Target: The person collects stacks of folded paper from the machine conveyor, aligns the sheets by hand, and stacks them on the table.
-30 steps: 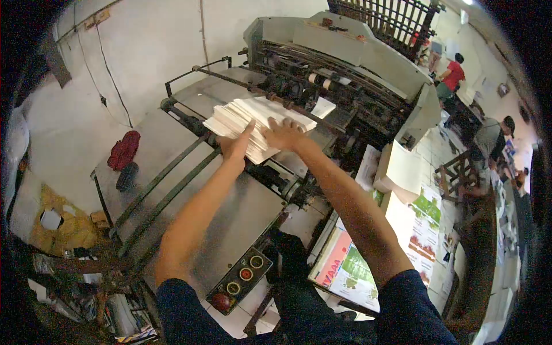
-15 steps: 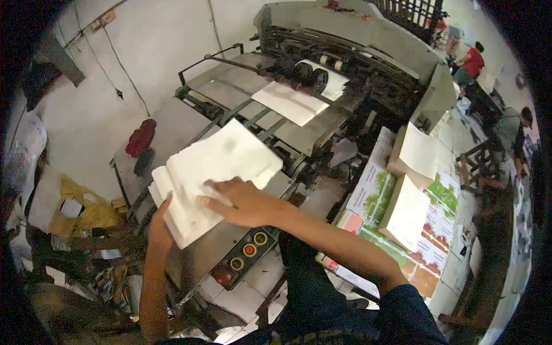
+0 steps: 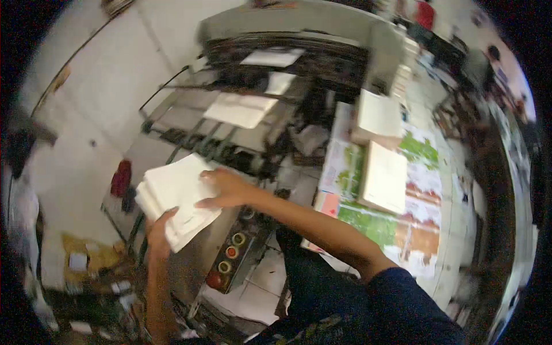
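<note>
A stack of white paper sheets (image 3: 177,187), its edges unevenly fanned on the left, is between my hands above the machine's feed table. My left hand (image 3: 159,231) grips the lower left edge, thumb on top and the other fingers hidden underneath. At the right edge, my right hand (image 3: 225,188) holds the stack with thumb and fingers pinched around it; some blur hides the fingertips. Just beyond, a few sheets (image 3: 241,110) lie on the feed rails of a grey printing machine (image 3: 287,26).
Two thick paper stacks (image 3: 384,178) rest on colourful printed sheets (image 3: 417,221) at the right. A control panel with round buttons (image 3: 232,252) is below my right forearm. A dark red cloth (image 3: 121,178) lies left. Other people (image 3: 424,16) are in the far right background.
The view has swung, with motion blur. My right hand has gone from lying spread over the top sheet to the stack's right edge, and the sheets are drawn closer together.
</note>
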A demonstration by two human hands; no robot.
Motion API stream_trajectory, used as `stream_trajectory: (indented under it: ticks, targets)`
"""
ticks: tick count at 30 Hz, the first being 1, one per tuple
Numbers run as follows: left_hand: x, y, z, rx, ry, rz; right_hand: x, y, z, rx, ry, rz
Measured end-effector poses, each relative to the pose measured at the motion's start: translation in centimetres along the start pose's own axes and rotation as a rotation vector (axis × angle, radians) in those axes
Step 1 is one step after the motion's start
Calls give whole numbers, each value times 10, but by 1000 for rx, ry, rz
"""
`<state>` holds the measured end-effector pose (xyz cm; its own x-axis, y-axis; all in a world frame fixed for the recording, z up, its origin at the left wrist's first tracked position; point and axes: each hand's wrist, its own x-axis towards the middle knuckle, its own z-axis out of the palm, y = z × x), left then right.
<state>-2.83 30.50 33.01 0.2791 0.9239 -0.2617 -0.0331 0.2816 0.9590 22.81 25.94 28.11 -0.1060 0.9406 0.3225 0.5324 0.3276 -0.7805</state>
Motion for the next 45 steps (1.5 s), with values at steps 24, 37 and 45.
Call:
stream_trajectory:
  ticks: [24,37,45]
  targets:
    - [-184,-94,299,366,-916,566,-434,-107,-150,277,837,605]
    - [-150,-190,334,415,-1194,794,-450,-74,-143,72,1112,379]
    - [-149,-159,361,191,-1239,658,-458,-78,-179,88,927,360]
